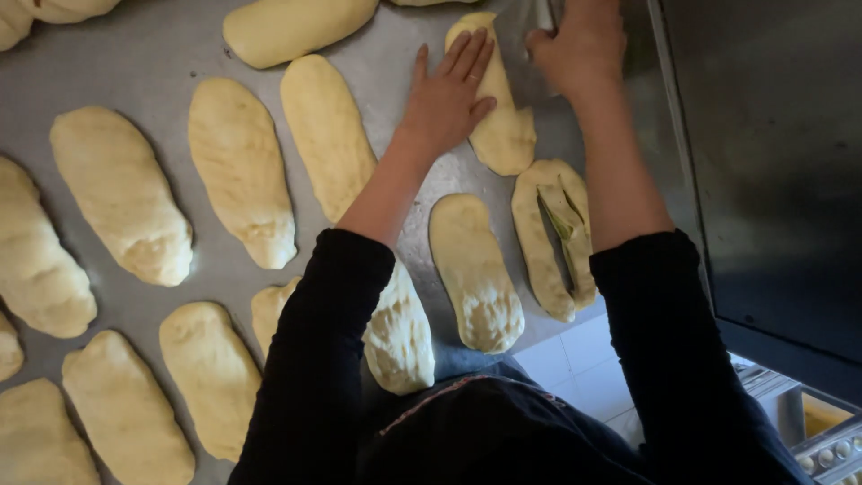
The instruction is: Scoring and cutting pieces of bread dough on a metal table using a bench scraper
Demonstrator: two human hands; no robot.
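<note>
My left hand point(449, 90) lies flat, fingers spread, on the left side of a long pale dough loaf point(503, 126) at the far right of a steel table point(162, 54). My right hand point(579, 45) is closed around a thin metal blade or scraper point(543, 13) just past the loaf's far end; only a sliver of the tool shows. Nearer to me lies a loaf slit open lengthwise point(557, 233), with greenish filling showing in the cut. An uncut loaf point(476, 269) sits to its left.
Several more oblong dough loaves point(238, 166) lie in slanted rows across the steel table, reaching the left edge. A dark vertical panel point(772, 162) stands along the table's right edge. White floor tiles point(584, 359) and a metal rack point(826, 431) show at lower right.
</note>
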